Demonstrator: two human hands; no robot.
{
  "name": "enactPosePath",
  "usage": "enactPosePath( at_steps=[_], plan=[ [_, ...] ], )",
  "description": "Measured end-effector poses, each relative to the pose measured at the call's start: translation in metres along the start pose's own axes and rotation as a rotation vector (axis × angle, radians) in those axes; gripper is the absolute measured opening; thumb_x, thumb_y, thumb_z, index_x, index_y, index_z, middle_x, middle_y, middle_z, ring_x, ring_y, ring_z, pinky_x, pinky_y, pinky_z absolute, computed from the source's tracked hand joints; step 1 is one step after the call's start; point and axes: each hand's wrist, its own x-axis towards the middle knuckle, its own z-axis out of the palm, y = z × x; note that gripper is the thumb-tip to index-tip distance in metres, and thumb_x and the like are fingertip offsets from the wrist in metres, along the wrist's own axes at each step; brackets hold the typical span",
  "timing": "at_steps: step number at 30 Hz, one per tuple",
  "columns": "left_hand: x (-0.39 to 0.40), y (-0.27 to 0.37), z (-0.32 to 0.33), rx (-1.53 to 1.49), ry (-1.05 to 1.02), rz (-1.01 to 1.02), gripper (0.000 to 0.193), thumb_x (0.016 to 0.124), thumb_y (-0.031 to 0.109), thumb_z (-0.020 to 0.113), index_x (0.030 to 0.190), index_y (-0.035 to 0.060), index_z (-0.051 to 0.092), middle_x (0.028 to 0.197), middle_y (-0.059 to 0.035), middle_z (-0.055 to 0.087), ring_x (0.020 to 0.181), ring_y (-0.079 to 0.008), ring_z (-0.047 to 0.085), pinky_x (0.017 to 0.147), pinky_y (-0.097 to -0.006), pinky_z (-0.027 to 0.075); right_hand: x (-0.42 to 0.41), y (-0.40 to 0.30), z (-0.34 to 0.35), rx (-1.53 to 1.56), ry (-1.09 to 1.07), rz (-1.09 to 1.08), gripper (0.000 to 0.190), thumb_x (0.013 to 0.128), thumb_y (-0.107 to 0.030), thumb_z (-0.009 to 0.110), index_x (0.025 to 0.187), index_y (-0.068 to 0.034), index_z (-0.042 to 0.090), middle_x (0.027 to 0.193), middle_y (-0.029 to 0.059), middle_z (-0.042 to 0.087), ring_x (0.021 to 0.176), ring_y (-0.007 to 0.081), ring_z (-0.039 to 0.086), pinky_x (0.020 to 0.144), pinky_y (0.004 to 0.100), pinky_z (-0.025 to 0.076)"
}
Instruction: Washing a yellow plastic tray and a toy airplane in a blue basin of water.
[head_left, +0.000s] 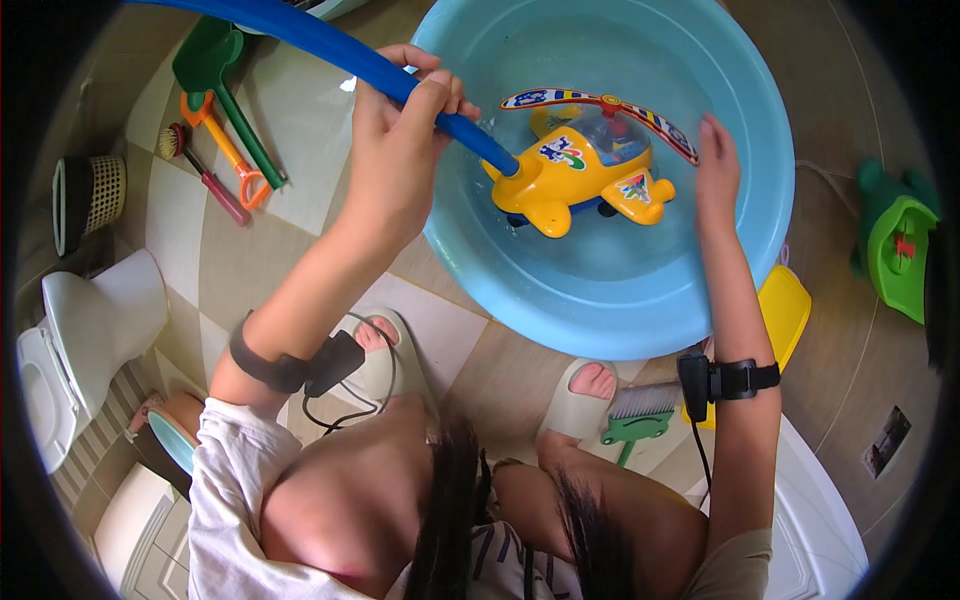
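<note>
My left hand (405, 142) is wrapped around a blue plastic handle (300, 37). The handle's lower end joins a yellow toy helicopter (555, 169) with stickers and a clear canopy. That toy is over or in the water of a large light-blue plastic basin (600, 330); the exact contact of its underside is hard to see. A patterned rotor blade (664, 131) spreads out from its red hub towards my right hand (718, 176). My right hand is raised inside the basin's right side, fingers extended, close beside the blade tip. Whether it touches the tip is unclear.
On the tiles at left lie a green toy shovel (240, 112), an orange toy spade (221, 142) and a brush (202, 172). A white toilet (105, 322) stands left. A green broom (637, 420) lies near my foot. A green toy (900, 247) is at right.
</note>
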Motion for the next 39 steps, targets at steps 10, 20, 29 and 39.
enactPosePath(
  at_steps=[10, 20, 29, 39],
  plan=[
    [0.002, -0.003, 0.002, -0.06, 0.024, 0.061, 0.019, 0.092, 0.01, 0.051, 0.106, 0.0088, 0.039, 0.081, -0.0041, 0.045, 0.081, -0.0152, 0.05, 0.087, -0.0438, 0.048, -0.04, -0.058, -0.028, 0.467, -0.525, 0.419, 0.036, 0.093, -0.024, 0.05, 0.114, 0.004, 0.058, 0.104, 0.0131, 0.065, 0.097, 0.0223, 0.062, 0.087, 0.0316, 0.049],
    [-0.002, -0.003, 0.007, -0.035, -0.032, 0.082, 0.02, 0.091, 0.01, 0.052, 0.107, 0.0081, 0.04, 0.082, -0.0048, 0.047, 0.081, -0.0137, 0.05, 0.087, -0.0424, 0.048, -0.071, -0.088, -0.015, 0.123, -0.858, 0.304, 0.035, 0.095, -0.026, 0.049, 0.109, 0.003, 0.062, 0.106, 0.0113, 0.065, 0.095, 0.0149, 0.063, 0.084, 0.0257, 0.049],
    [-0.007, -0.003, 0.014, -0.026, -0.081, 0.089, 0.019, 0.091, 0.007, 0.05, 0.107, 0.0076, 0.039, 0.082, -0.0047, 0.046, 0.08, -0.0131, 0.05, 0.086, -0.0397, 0.049, -0.016, 0.037, -0.05, -0.453, -0.183, 0.094, 0.032, 0.092, -0.02, 0.051, 0.11, 0.004, 0.059, 0.106, 0.0149, 0.064, 0.09, 0.0205, 0.062, 0.079, 0.0301, 0.048],
    [-0.011, -0.007, 0.008, -0.055, -0.034, 0.088, 0.02, 0.091, 0.009, 0.051, 0.107, 0.0068, 0.039, 0.082, -0.0054, 0.047, 0.08, -0.0148, 0.05, 0.086, -0.0398, 0.049, -0.105, -0.06, -0.017, 0.459, -0.162, 0.269, 0.033, 0.094, -0.026, 0.052, 0.109, 0.004, 0.056, 0.109, 0.0111, 0.059, 0.107, 0.0159, 0.052, 0.098, 0.0313, 0.037]
  ],
)
